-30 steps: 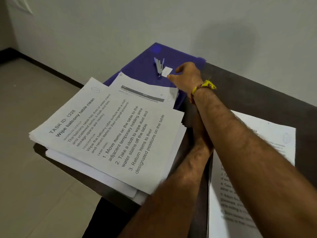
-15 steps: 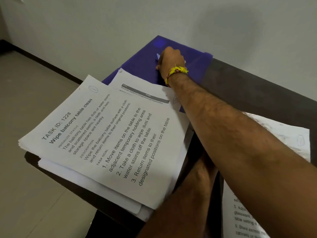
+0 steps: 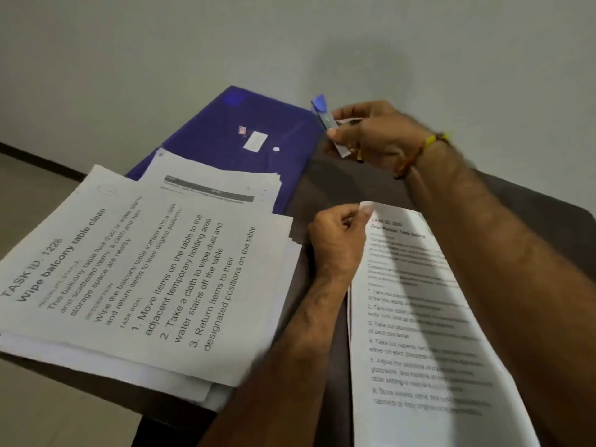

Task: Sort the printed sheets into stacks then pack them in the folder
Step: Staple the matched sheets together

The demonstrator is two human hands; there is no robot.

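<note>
Fingers (image 3: 338,132) of the right hand (image 3: 380,137) pinch a small blue clip (image 3: 324,112), while the left hand (image 3: 335,240) grips the sheet stack (image 3: 419,317) corner, which should stay squared for clipping.

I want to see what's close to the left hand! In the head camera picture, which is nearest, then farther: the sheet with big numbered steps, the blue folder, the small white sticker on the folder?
From the left hand, which pinches another sheet's corner:
1. Sheet with big numbered steps, just to its left.
2. Blue folder, beyond, toward the wall.
3. Small white sticker, farther back on the folder.
</note>
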